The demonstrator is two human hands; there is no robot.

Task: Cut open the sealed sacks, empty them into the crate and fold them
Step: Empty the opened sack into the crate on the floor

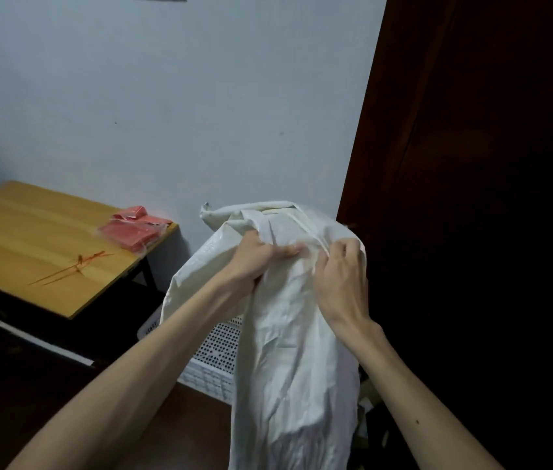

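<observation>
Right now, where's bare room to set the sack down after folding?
On the table, left and middle are bare, bordered by the red packet at the far right corner and red streaks toward the near edge. Crowded: the sack, gripped by left hand and right hand, blocks the crate.

Bench (pixel 14 239) at left, against the wall (pixel 166 96). Plastic packet (pixel 132 230) lies on the bench at its far right corner. Loose strands (pixel 75 268) lie on the bench near the right edge, nearer than the packet. Crate (pixel 215 351) stands low, right of the bench. Sack (pixel 288 334) hangs upright over the crate and hides its right part. Left hand (pixel 254 257) grips the sack's upper left, right hand (pixel 341 279) its upper right. Door (pixel 471 198) stands right of the sack.
</observation>
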